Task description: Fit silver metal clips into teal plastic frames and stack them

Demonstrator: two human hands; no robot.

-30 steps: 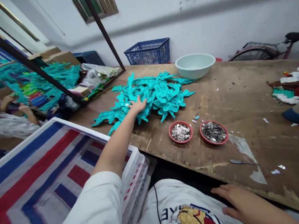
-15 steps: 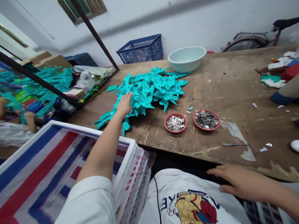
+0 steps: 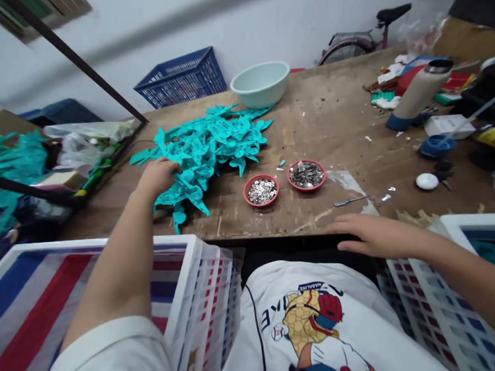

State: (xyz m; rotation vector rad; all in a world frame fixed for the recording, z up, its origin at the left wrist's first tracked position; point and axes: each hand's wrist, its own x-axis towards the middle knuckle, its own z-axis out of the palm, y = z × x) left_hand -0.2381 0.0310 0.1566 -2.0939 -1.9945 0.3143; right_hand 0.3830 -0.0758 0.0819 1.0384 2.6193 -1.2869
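Note:
A tangled heap of flat, glossy teal cut-out pieces (image 3: 212, 140) lies on the wooden table. My left hand (image 3: 159, 176) is at its near left side, fingers curled down over the pieces; the fingertips are partly hidden. My right hand (image 3: 362, 235) is held low by the table's front edge, fingers stretched out and holding nothing. Between the hands stand two small red baskets: the left basket (image 3: 245, 195) has bright metal bits in it, the right basket (image 3: 324, 177) darker ones. A thin screwdriver-like tool (image 3: 350, 201) lies beyond my right hand.
A pale green basin (image 3: 261, 88) and a blue crate (image 3: 179, 78) stand at the back. White crates flank me: the left crate (image 3: 190, 246) has a striped lining, the right crate (image 3: 452, 222) holds teal material. A bottle (image 3: 419, 96) leans at the right.
The view has swung right, bringing the bottle and right crate into sight. My left hand has drawn back toward the heap's near left side, its fingers more curled. My right hand remains stretched out.

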